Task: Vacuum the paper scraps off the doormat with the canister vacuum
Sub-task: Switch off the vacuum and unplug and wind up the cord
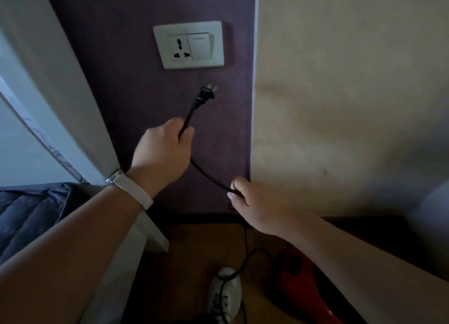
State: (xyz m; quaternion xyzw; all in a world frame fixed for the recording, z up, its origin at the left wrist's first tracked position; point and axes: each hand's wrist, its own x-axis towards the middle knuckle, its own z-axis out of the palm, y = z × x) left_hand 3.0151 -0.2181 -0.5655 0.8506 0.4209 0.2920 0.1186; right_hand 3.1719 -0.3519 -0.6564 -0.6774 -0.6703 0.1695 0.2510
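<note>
My left hand (165,149) grips the black power cord (209,175) a little below its two-pin plug (206,95), which points up at the purple wall. The plug hangs free, below the white wall socket (180,48) and apart from it. My right hand (252,202) pinches the same cord lower down. From there the cord runs down to the floor toward the red canister vacuum (306,285) at the lower right, partly hidden by my right forearm. The doormat and the paper scraps are out of view.
A white switch (201,46) sits beside the socket on one plate. A white door frame (56,85) stands on the left, with dark blue bedding (29,214) below it. A shoe (224,294) rests on the wooden floor (189,263). A cream wall fills the right.
</note>
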